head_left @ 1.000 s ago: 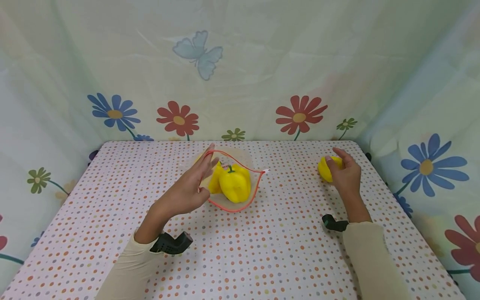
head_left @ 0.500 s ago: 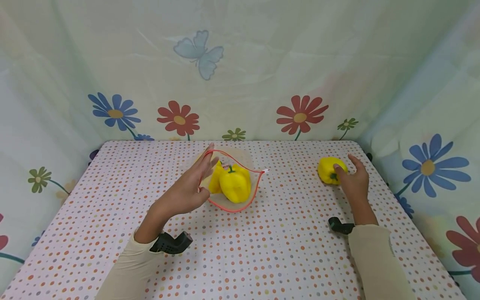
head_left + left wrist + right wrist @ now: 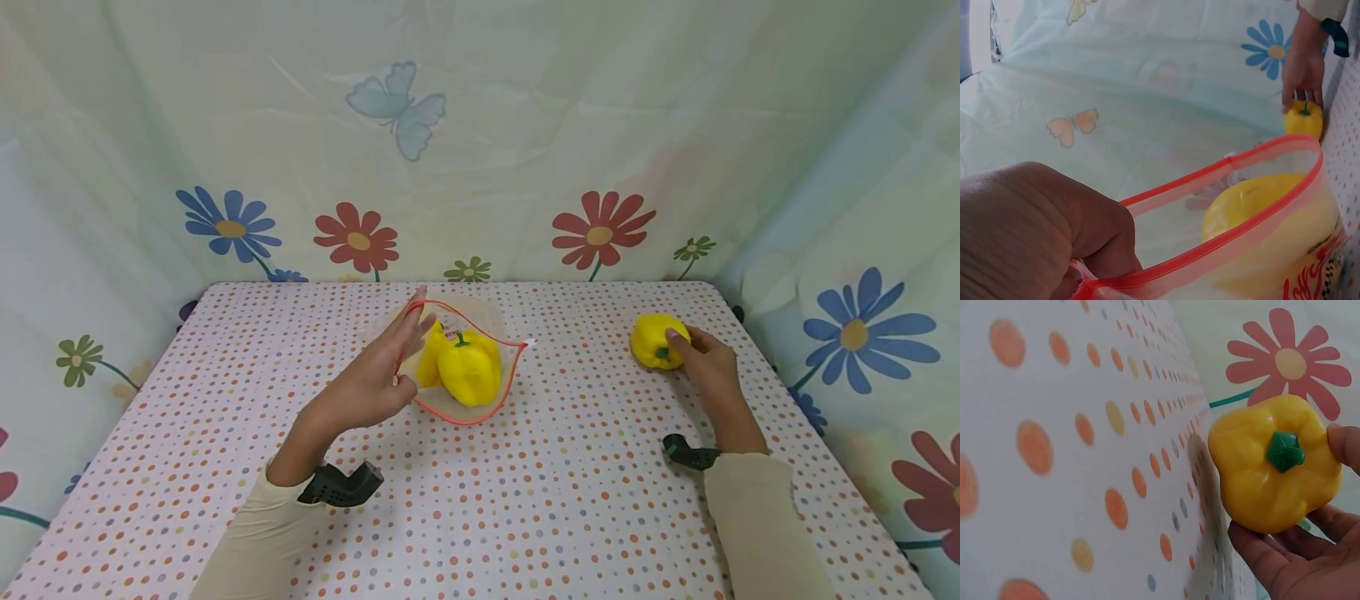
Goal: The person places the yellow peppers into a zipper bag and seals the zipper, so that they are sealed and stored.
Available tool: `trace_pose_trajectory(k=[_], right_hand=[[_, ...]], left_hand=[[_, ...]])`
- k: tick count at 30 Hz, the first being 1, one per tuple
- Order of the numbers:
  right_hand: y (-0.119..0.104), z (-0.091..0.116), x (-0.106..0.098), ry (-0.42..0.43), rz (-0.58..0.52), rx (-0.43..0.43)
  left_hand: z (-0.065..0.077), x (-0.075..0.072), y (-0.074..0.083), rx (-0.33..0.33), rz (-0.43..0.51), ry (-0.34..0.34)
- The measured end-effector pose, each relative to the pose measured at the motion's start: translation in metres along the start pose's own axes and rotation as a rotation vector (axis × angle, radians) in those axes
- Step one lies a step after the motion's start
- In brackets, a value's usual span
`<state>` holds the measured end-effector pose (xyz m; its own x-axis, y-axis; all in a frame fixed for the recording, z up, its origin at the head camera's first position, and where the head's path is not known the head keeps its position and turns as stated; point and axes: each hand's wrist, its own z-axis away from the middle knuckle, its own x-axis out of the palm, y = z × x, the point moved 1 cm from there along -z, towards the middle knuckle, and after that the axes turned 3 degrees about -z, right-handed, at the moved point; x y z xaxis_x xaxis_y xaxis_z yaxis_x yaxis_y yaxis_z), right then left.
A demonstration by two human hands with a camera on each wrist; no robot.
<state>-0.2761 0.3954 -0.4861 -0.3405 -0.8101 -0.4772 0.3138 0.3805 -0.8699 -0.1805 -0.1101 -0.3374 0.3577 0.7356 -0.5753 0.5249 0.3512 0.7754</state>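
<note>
As a person's right hand (image 3: 711, 364) grips it between thumb and fingers, a glossy yellow bell pepper (image 3: 651, 340) sits at the right side of a dotted tabletop (image 3: 450, 517), its green stem (image 3: 1285, 451) facing the wearer; whether it touches the surface is hard to tell. Well apart to the left, the left hand (image 3: 367, 375) holds the edge of a see-through bag (image 3: 467, 422), its red-rimmed mouth spread wide. Inside the bag, a stemmed yellow pepper (image 3: 469, 371) rests in front of a second yellow item (image 3: 430, 358), partly hidden. A small white piece (image 3: 531, 342) marks the rim's right corner, and red lettering (image 3: 1313, 269) shows on the bag's side in the left wrist view. Pale sleeves (image 3: 757, 521) cover both forearms, each with a black device (image 3: 341, 486) at the wrist. Behind the table hangs a pale backdrop (image 3: 510, 150) printed with red and blue flowers and a light-blue butterfly (image 3: 399, 108).
</note>
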Motion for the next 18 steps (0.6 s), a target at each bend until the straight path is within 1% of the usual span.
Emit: trace_pose_trajectory(k=[4, 7, 9, 11, 14, 15, 18], right_hand=[[-0.003, -0.001, 0.003, -0.007, -0.032, -0.047], [-0.013, 0.008, 0.004, -0.024, -0.065, -0.104], [-0.027, 0.021, 0.004, -0.042, -0.085, -0.140], [-0.045, 0.039, 0.005, -0.074, -0.103, -0.170], [-0.066, 0.062, 0.009, -0.085, -0.139, -0.200], [-0.075, 0.071, 0.009, -0.100, -0.135, -0.215], [-0.093, 0.090, 0.012, -0.099, -0.120, -0.262]], left_hand=[[0.000, 0.000, 0.000, 0.001, 0.008, 0.000], [0.000, 0.000, -0.001, -0.007, 0.012, -0.001], [0.000, 0.000, -0.001, -0.013, 0.015, -0.001], [0.000, 0.000, -0.001, -0.019, 0.014, 0.002], [0.000, 0.000, 0.000, -0.020, 0.015, 0.004], [0.000, 0.000, 0.000, -0.017, 0.016, 0.005], [-0.001, 0.000, 0.001, -0.011, 0.018, 0.007]])
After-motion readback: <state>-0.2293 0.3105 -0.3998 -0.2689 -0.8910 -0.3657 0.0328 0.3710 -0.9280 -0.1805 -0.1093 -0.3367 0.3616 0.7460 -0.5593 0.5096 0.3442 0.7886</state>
